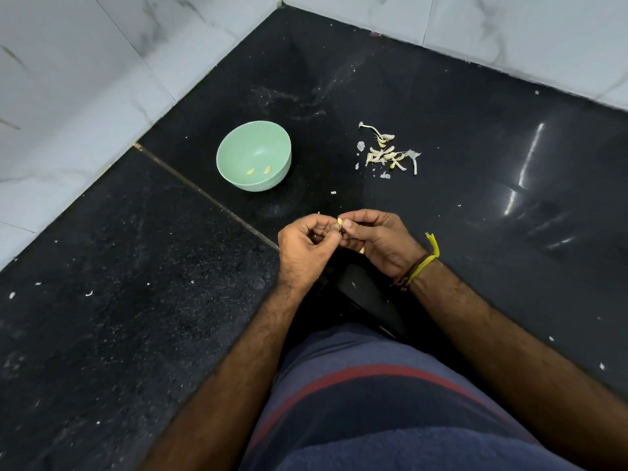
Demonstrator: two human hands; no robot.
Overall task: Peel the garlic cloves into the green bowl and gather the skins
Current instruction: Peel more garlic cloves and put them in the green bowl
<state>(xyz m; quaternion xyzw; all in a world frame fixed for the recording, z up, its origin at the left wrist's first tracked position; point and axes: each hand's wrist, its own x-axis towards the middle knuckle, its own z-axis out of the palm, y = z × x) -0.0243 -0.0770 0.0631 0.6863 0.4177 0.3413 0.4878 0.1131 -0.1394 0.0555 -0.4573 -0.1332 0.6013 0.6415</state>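
Head view: left hand and right hand both pinching one garlic clove between fingertips, near green bowl holding two peeled cloves, skins pile right of it.

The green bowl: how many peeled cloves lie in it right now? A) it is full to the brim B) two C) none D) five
B: two small pale peeled cloves lie side by side on the inner wall of the green bowl, which otherwise holds nothing.
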